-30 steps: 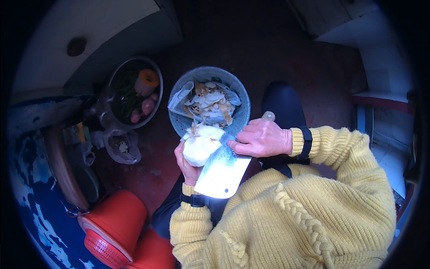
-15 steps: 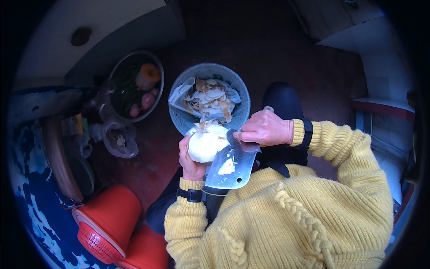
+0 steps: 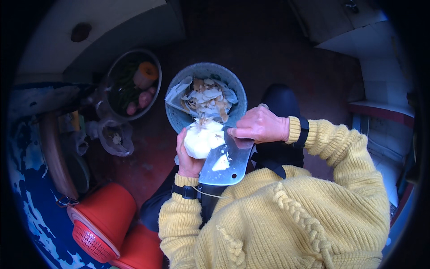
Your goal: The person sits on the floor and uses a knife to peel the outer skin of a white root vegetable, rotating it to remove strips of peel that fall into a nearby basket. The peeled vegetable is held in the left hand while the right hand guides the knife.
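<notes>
Paring seems under way, the left hand [image 3: 190,166] cupped around a white vegetable [image 3: 201,142] and the right hand [image 3: 261,125], to its right, clamped on a cleaver [image 3: 235,165], any further stroke calling for steadiness.

The left hand [image 3: 190,167] is held cupped; the right hand [image 3: 260,124] is seen clenched, its arm [image 3: 333,140] bent and angled inward.

From the left of a side-by-side pair on the person's head, the wide fisheye camera looks steeply down. The chunky yellow ribbed-knit sweater [image 3: 286,219] fills the near lower right; the bare left hand [image 3: 190,165] and bare right hand [image 3: 260,124] lie near mid-view, the dull dark-red floor [image 3: 132,168] farther below.
</notes>
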`<control>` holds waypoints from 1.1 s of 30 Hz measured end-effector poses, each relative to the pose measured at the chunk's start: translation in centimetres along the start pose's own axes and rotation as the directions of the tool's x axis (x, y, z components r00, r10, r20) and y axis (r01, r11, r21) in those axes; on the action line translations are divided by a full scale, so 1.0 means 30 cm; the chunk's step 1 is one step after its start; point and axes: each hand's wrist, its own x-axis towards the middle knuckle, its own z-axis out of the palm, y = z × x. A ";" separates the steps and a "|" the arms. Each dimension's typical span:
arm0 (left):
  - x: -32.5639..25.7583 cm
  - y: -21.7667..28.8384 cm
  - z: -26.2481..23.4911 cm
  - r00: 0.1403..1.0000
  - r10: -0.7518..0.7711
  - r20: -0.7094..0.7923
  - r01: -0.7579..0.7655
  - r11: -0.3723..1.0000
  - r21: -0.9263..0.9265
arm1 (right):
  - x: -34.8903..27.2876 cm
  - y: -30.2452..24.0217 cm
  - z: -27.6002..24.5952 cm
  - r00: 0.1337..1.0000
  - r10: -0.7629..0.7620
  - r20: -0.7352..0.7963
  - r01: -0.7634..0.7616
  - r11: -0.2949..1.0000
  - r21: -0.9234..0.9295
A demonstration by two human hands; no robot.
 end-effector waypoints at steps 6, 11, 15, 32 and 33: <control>-0.014 0.006 -0.003 0.997 0.073 0.021 -0.075 0.995 0.071 | 0.006 -0.031 0.051 0.993 0.120 0.013 -0.120 0.993 -0.009; -0.015 0.007 0.007 0.998 0.015 0.065 -0.014 1.000 -0.020 | 0.000 -0.045 0.076 0.988 0.156 0.022 -0.155 0.987 -0.037; -0.014 -0.002 0.001 0.989 0.072 0.129 -0.062 0.995 -0.079 | 0.004 -0.088 0.099 0.970 0.241 0.032 -0.239 0.968 -0.071; -0.015 -0.030 0.005 0.899 0.365 -0.241 -0.315 0.923 0.221 | 0.057 -0.064 0.109 0.918 0.388 -0.078 -0.317 0.838 0.445; -0.021 -0.034 0.007 0.890 0.345 -0.298 -0.281 0.930 0.236 | 0.063 -0.062 0.108 0.891 0.454 -0.017 -0.383 0.769 0.511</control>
